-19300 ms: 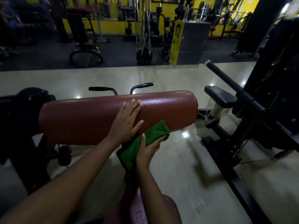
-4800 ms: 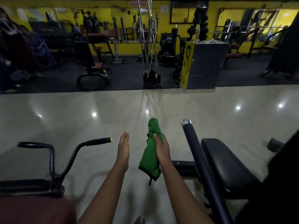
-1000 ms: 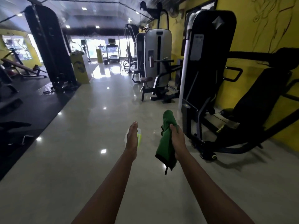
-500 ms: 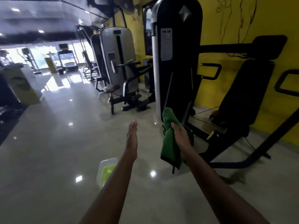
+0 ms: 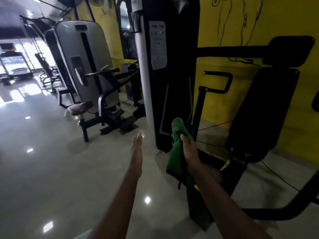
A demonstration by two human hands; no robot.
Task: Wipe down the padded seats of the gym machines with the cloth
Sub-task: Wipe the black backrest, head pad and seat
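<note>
Gripping a bunched green cloth [image 5: 176, 147], the right hand [image 5: 189, 149] reaches toward a black padded seat [image 5: 259, 116]; left hand [image 5: 136, 150] flat, fingers straight

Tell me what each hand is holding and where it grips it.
The right hand grips the green cloth around its middle, one end bunched above, the other hanging below. The left hand holds nothing, fingers straight.

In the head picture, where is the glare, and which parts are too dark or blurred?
Head view: glare from the bright windows far left, with light spots on the glossy floor; the black back pad at right is almost a silhouette; far machines look blurred; the green cloth reads clearly.
</note>
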